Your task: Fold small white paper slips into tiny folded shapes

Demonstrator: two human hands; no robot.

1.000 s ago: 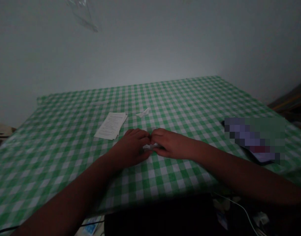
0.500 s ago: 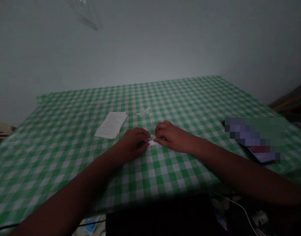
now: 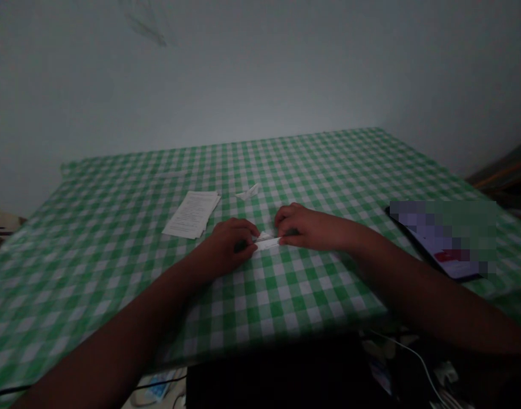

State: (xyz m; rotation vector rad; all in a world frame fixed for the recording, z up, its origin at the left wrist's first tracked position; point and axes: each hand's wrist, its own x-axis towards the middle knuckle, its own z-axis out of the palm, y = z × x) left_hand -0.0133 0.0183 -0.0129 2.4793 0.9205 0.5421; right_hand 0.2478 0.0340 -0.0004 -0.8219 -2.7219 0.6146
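A small folded piece of paper (image 3: 267, 243) lies on the checked tablecloth between my two hands. My left hand (image 3: 233, 244) pinches its left end between thumb and fingers. At the right end, my right hand (image 3: 298, 226) grips it the same way, thumb low and fingers curled above. A white strip along the paper's near edge shows, with a peaked part behind it; the fingertips hide both ends. Beyond the hands sits a small folded paper boat (image 3: 247, 192). To the left lies a stack of printed paper sheets (image 3: 192, 215).
A green and white checked tablecloth (image 3: 260, 307) covers the table. At the right rests a dark-edged device with a lit, blurred-out screen (image 3: 439, 244). A pale wall (image 3: 260, 74) stands behind the table. Cables (image 3: 413, 352) hang below the front edge.
My right hand has shifted slightly right and away from me, so the gap between the hands is wider and more of the folded paper shows. My left hand stays nearly in place.
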